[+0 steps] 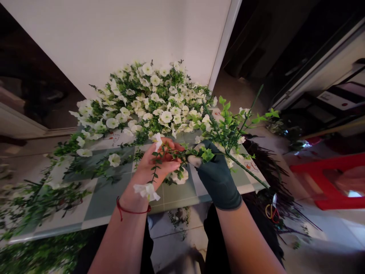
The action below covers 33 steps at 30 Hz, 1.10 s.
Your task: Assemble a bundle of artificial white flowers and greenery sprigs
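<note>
Checked table [102, 201] beneath the hands: I see left hand [146, 166] and right hand [216, 179] pinching a leafy stem [188, 151], axis crosswise between them; branched stalk [248, 170] nearer the right.

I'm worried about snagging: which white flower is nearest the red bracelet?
The white flower overlapping the wrist of the left hand; others sit farther from the bracelet.
</note>
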Motion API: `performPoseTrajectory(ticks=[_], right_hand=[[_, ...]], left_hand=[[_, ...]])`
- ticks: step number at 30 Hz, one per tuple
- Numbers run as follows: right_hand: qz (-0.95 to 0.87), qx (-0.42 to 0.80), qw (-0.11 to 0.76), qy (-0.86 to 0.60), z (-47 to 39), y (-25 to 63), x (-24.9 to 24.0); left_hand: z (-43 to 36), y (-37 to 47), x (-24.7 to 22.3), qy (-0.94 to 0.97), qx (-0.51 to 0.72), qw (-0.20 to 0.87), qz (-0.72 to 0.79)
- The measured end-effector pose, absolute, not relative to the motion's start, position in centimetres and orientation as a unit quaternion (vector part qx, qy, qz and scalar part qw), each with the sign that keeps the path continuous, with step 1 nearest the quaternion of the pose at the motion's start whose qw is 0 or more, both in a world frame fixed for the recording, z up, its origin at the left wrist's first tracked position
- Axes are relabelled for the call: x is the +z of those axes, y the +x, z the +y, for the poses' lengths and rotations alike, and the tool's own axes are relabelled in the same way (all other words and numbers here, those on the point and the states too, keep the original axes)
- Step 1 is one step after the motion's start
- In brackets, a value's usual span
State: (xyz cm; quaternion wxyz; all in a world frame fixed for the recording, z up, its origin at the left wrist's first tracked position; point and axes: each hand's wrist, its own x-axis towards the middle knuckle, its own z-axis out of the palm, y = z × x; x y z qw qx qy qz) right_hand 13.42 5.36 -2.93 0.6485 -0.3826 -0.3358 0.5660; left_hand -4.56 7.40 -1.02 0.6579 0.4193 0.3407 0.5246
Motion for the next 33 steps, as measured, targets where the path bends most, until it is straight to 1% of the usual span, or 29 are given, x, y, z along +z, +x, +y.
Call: performPoseTrajectory(ticks=[3, 7, 13, 16, 20, 23, 27, 33], right_hand=[[-0.343, 0.565, 0.648, -0.378, 5.3, 13.5, -2.9], [-0.356, 0.554, 0.657, -0.366, 5.3, 13.6, -3.0], [-0.373, 0.535, 0.654, -0.383, 5.3, 13.6, -2.4], [-0.393, 0.533, 0.645, -0.381, 5.3, 13.7, -2.3], [-0.403, 0.521, 0.647, -0.385, 5.3, 13.8, -2.9], [-0.388, 0.537, 0.650, -0.373, 5.3, 13.8, -3.1], [-0.359, 0.576, 0.641, -0.358, 5.4, 13.7, -3.2], [-0.377, 0.593, 0.626, -0.338, 5.3, 13.8, -3.7]], left_hand=[[7.4, -4.5, -1.1, 0.440, 0.496, 0.665, 0.343], [7.6, -4.5, -2.2, 0.452, 0.519, 0.635, 0.352], [8.1, -4.7, -3.7, 0.399, 0.565, 0.629, 0.355], [8.0, -4.6, -3.7, 0.412, 0.561, 0.616, 0.368], [7.8, -4.6, -3.3, 0.449, 0.547, 0.620, 0.338], [7.7, -4.7, -3.6, 0.451, 0.556, 0.612, 0.336], [7.6, -4.7, -4.2, 0.419, 0.571, 0.595, 0.380], [7.5, -4.9, -4.6, 0.404, 0.551, 0.628, 0.371]])
